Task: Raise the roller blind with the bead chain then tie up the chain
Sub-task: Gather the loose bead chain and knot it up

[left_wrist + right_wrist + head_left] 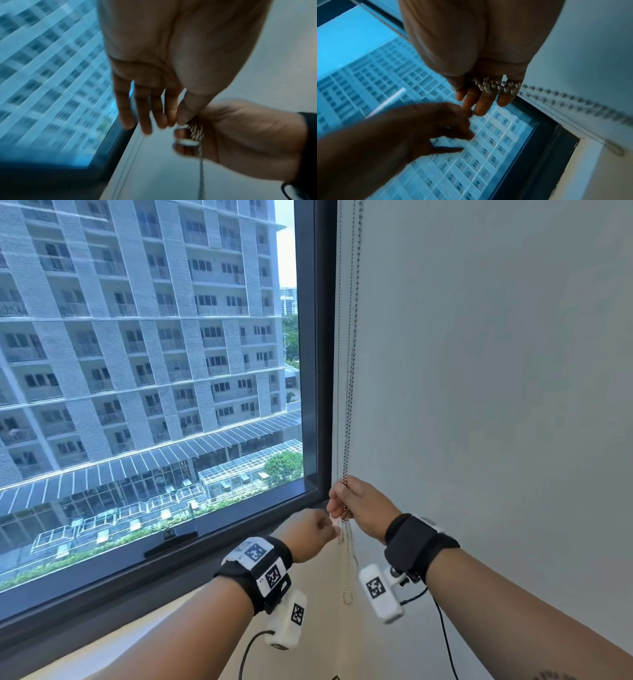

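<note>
Gripping: the right hand [363, 510] closes its fingers round a bunched stretch of the bead chain [350, 392], right at the lower right corner of the window frame [317, 337].
Right wrist view: several turns of the bead chain [494, 84] lie across the curled fingers [481, 102] of the right hand [471, 47]; a small white connector piece [504, 78] sits among the beads.
Left hand: the left hand [310, 535] sits just beside and slightly below the right one, thumb and forefinger pressed together at the strands hanging under the right fist; blur hides whether they truly pinch the chain.
Left wrist view: the left hand [163, 60] has its other fingers [145, 115] relaxed and extended, its thumb tip meeting the right hand [248, 135] at the gathered bead chain [196, 129].
Hanging loop: the slack loop [347, 577] dangles below both hands, between the two wrist cameras.
Chain above: two strands rise taut from the right fist along the white wall [496, 371], beside the frame.
Window pane: uncovered glass [154, 371] shows an apartment block; the blind itself is out of sight.
</note>
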A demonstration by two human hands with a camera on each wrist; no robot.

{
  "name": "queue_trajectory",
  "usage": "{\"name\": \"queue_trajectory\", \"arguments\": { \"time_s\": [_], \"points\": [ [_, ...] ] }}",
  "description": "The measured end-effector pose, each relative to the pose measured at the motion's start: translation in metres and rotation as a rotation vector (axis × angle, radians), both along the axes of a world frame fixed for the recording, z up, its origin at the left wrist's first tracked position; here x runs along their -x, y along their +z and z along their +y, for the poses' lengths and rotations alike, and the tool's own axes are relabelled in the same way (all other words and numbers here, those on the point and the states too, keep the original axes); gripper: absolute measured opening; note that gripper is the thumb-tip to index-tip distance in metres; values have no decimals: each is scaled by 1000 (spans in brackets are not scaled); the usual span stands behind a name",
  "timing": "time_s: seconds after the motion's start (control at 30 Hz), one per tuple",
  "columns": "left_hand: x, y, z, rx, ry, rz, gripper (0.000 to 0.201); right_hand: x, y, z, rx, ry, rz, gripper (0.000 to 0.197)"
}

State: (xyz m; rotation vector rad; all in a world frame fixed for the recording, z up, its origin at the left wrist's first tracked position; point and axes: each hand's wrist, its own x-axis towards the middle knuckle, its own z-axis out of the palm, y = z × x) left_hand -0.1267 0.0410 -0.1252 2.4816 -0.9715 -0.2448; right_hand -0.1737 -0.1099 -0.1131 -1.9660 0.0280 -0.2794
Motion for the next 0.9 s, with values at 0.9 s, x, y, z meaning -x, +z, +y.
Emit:
{"name": "queue_trajectory", "arguments": {
  "time_s": [0.9],
  "points": [
    [-41,196,-13,981,-165,-62,23,5,238,-7,379,-26,-354,25]
  ]
}}
